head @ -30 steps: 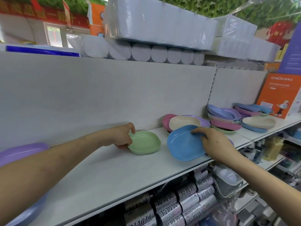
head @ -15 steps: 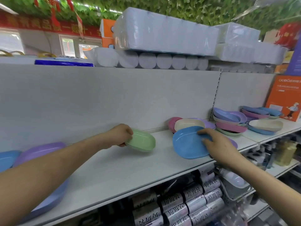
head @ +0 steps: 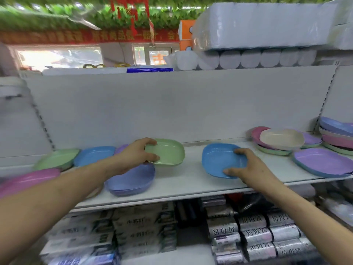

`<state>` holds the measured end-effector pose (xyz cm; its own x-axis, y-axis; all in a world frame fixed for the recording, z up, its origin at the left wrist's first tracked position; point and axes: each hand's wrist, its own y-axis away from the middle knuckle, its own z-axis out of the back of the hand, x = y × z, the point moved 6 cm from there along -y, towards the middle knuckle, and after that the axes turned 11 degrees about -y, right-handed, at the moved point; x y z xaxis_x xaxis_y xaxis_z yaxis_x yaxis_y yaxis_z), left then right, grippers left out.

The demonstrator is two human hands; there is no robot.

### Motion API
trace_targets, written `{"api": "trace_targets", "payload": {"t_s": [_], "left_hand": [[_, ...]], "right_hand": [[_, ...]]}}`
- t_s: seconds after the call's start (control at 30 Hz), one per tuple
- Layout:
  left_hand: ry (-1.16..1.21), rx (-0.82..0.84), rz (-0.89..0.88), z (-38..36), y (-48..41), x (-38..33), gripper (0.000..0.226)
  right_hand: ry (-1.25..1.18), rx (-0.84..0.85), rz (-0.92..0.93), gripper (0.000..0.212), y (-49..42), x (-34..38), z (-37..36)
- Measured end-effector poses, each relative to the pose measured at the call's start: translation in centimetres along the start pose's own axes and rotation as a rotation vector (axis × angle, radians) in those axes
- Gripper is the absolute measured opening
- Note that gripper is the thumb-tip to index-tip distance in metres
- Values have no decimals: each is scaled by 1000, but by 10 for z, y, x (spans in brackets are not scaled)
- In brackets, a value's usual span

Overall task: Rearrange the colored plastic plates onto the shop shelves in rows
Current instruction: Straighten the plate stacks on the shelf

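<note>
My left hand [head: 136, 156] grips a green plate [head: 169, 153] by its left rim and holds it just above the white shelf [head: 181, 185], over the edge of a purple-blue plate [head: 130, 179]. My right hand [head: 248, 168] grips a blue plate [head: 218, 159] by its right rim, tilted, in the middle of the shelf. To the left lie a green plate [head: 56, 158], a blue plate [head: 94, 154] and a pink plate [head: 28, 180]. At the right sits a pile with a cream plate [head: 280, 138] and a purple plate [head: 322, 161].
More stacked plates [head: 337, 132] stand on the neighbouring shelf at the far right. Wrapped paper rolls [head: 248, 58] fill the top shelf. Packaged goods [head: 257, 236] fill the shelf below. The grey back panel [head: 172, 104] rises behind the plates.
The view has swung left, bringing the row of plates at the left into sight. My left hand has carried the green plate leftward and lifted it; my right hand has followed with the blue plate.
</note>
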<state>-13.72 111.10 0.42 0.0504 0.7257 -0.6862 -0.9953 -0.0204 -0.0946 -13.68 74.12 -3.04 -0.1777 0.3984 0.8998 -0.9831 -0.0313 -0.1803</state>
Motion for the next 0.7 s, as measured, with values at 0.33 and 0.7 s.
{"api": "trace_targets", "payload": {"t_s": [0.33, 0.7], "left_hand": [[142, -170, 107, 104, 69, 79, 56], [108, -236, 121, 227, 114, 178, 59]], "right_hand": [[-55, 109, 82, 78, 8, 63, -89], [-80, 196, 148, 78, 9, 162, -229]]}}
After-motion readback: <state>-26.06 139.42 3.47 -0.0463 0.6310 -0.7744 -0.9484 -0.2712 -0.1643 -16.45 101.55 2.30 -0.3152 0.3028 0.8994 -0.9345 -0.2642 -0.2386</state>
